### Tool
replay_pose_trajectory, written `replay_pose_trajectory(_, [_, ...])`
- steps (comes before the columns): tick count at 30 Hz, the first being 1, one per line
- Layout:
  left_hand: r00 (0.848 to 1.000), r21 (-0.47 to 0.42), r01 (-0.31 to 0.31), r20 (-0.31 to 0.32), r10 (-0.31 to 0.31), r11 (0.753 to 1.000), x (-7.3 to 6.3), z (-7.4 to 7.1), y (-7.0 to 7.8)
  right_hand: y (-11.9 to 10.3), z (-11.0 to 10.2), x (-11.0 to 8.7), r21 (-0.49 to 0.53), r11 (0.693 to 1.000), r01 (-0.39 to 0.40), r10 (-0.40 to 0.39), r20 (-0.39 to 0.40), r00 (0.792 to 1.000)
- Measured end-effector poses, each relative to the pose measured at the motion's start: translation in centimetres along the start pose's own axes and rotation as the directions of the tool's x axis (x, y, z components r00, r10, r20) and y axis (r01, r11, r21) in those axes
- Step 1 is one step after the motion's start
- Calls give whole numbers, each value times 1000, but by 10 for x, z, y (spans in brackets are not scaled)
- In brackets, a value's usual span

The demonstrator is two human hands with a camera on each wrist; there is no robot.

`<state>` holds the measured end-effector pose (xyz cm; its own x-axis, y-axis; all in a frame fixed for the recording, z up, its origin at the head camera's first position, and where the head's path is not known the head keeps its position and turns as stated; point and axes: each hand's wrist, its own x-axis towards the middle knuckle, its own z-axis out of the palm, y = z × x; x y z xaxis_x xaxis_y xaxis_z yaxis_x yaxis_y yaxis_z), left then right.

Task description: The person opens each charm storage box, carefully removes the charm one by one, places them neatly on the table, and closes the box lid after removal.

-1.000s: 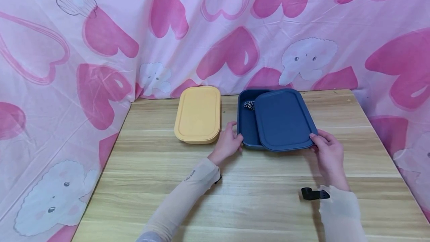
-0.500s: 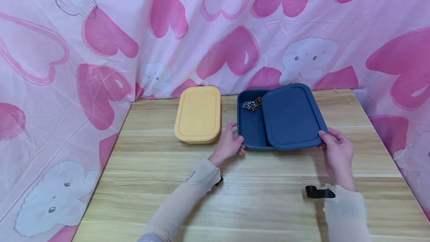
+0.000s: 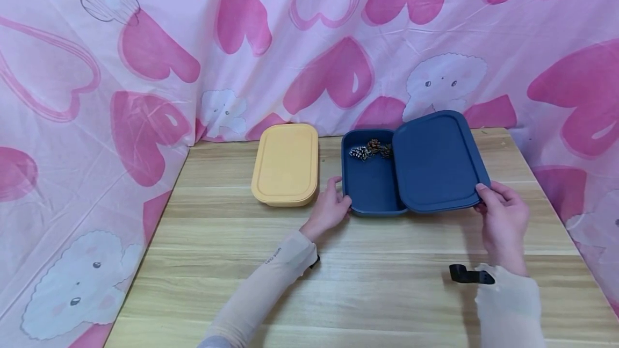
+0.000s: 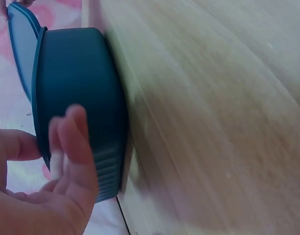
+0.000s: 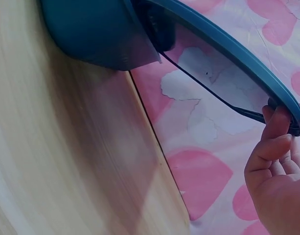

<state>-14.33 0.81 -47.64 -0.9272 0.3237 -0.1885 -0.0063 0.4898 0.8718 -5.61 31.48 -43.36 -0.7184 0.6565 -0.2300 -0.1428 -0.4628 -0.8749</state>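
Observation:
A dark blue lidded box (image 3: 372, 189) stands at the back of the table, its left part uncovered. Inside, near the far end, lie several pine cones (image 3: 374, 146), some white-tipped. My left hand (image 3: 329, 209) holds the box's near left corner, thumb on the rim and fingers by the outer wall. At the lid's near right corner, my right hand (image 3: 505, 219) pinches the blue lid (image 3: 440, 162), thumb on top and fingers beneath. The right wrist view shows the lid (image 5: 247, 63) tilted, its held end raised away from the box (image 5: 91, 29).
Left of the blue box sits a yellow box (image 3: 285, 162) with its lid on. Behind the wooden table (image 3: 367, 283) hangs a pink heart-patterned cloth (image 3: 329, 69), close to the boxes' far ends.
My right hand has drawn the blue lid to the right and its far edge has risen. More of the box's inside and more pine cones show. The left hand stays at the corner.

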Motion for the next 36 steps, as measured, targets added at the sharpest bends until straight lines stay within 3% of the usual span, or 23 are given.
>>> replay_pose_trajectory(3, [999, 91, -35, -35, 39, 995, 0, -3, -1, -4, -1, 1, 2, 1000, 6, -6, -15, 1000])
replay_pose_trajectory(6, [995, 118, -72, -56, 79, 990, 0, -4, -3, -7, -2, 1, 2, 1000, 4, -4, -23, 1000])
replay_pose_trajectory(14, [992, 34, -121, -29, 122, 992, 0, -7, -4, -14, -6, 4, 26, 1000, -3, 4, -52, 999])
replay_pose_trajectory(24, [995, 7, -100, 29, 100, 995, -2, -11, -3, -20, -11, 7, 43, 998, 35, -31, -91, 995])
replay_pose_trajectory(36, [994, 6, -94, 48, 94, 996, -3, -13, -1, -21, -16, 4, -246, 967, 68, -100, -119, 988])
